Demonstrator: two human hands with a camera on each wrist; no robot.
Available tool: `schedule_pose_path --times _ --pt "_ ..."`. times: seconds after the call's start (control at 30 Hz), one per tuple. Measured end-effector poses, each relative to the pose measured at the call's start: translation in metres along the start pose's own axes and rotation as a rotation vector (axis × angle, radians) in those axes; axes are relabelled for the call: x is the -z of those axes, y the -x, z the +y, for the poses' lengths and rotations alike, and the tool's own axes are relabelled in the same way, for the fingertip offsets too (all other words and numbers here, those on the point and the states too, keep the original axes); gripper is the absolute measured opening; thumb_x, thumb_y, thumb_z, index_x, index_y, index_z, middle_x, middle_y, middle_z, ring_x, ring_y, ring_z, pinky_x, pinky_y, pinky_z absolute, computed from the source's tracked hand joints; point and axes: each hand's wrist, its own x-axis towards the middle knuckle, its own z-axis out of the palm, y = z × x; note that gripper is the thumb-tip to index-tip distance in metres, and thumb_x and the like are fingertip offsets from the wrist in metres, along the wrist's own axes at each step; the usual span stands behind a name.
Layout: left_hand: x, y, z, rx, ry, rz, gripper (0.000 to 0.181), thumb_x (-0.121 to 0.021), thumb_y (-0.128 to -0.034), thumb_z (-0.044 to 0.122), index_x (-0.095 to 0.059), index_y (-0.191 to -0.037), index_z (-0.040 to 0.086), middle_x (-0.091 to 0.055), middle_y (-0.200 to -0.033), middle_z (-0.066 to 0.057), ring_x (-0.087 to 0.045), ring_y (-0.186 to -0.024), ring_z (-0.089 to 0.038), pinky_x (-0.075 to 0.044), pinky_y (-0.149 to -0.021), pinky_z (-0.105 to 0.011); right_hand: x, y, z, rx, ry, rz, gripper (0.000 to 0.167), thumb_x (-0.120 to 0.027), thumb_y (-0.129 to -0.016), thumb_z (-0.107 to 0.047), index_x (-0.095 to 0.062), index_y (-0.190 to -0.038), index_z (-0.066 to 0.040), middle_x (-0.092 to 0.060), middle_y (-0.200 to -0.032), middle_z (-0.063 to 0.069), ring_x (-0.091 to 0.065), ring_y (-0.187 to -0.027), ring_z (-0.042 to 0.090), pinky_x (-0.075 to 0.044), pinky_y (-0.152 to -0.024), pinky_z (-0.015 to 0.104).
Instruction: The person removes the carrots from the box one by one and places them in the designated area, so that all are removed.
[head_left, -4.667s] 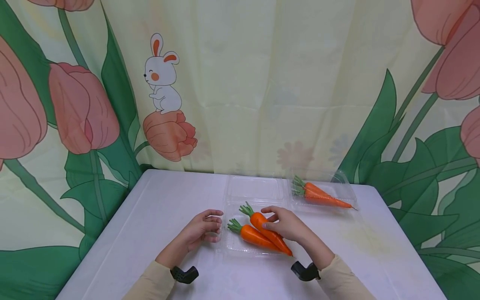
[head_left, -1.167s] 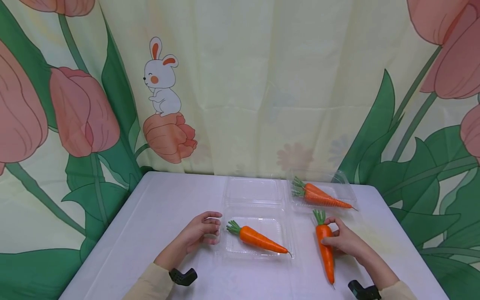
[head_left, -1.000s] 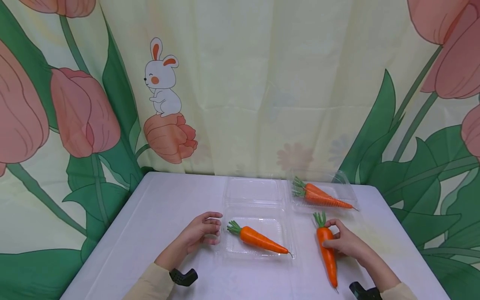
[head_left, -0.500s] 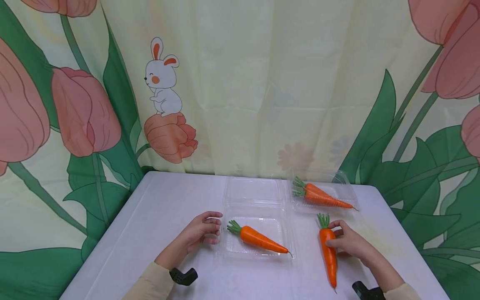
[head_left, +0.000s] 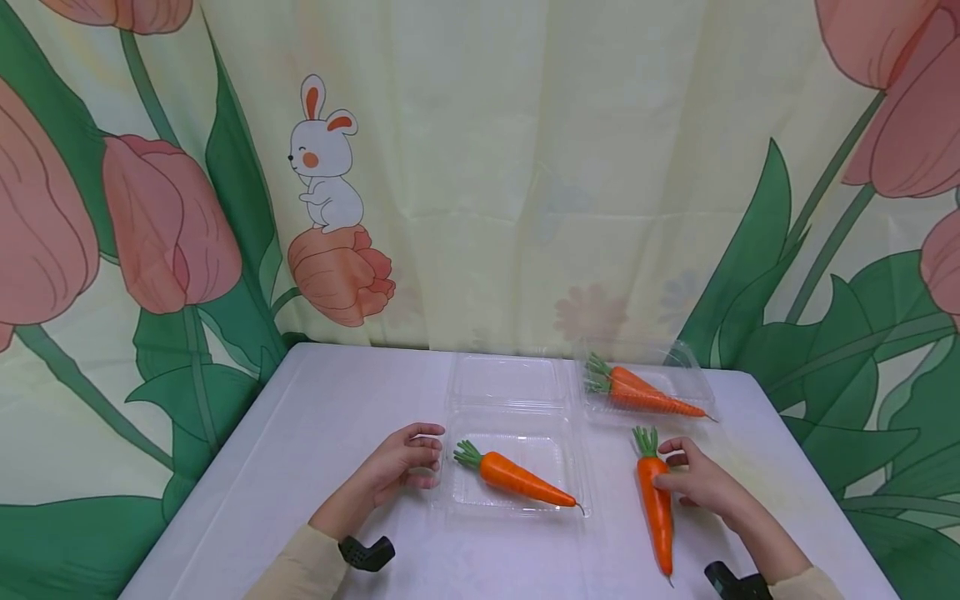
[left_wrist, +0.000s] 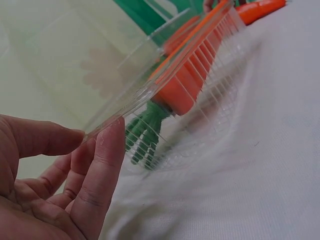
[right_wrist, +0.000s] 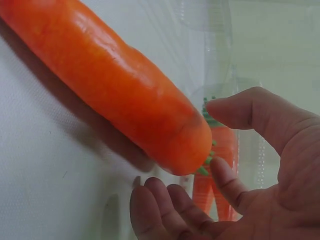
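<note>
Pinches the box (head_left: 555,454) with the left hand (head_left: 396,467) and relaxes the right hand (head_left: 696,479) loosely beside a carrot (head_left: 656,515) just moved onto the counter (head_left: 611,554) right of the box, leaving only the second carrot (head_left: 525,481) inside.

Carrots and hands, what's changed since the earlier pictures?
One carrot has moved right, from the open box onto the table; the right hand, which gripped it, has opened its grip. The left hand, the other carrot and the two carrots in the far box stayed put.

One carrot (head_left: 521,478) in open container (head_left: 542,452)
</note>
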Motion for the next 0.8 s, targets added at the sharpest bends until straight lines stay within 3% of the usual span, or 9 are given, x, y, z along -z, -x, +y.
schedule_pose_path --times 0.57,0.8 --pt "0.000 0.003 0.000 -0.003 -0.002 -0.001 0.050 -0.065 -0.0963 0.006 -0.049 -0.143 0.002 -0.061 -0.112 -0.012 -0.063 -0.086 -0.018 -0.063 -0.070 -0.032 0.006 0.005 -0.013 0.035 0.043 0.069 0.063 -0.071 -0.092 -0.023 -0.039 -0.138 0.005 -0.044 -0.139 0.037 -0.056 -0.114 0.041 -0.058 -0.091 0.051" --pt "-0.001 0.002 -0.001 -0.009 -0.004 0.010 0.048 -0.065 -0.0967 0.008 -0.049 -0.142 0.002 -0.062 -0.110 -0.011 -0.063 -0.085 -0.018 -0.062 -0.070 -0.030 0.006 0.010 -0.019 0.074 0.045 0.113 0.057 -0.069 -0.094 -0.021 -0.043 -0.137 0.007 -0.048 -0.135 0.035 -0.056 -0.115 0.041 -0.059 -0.090 0.048"
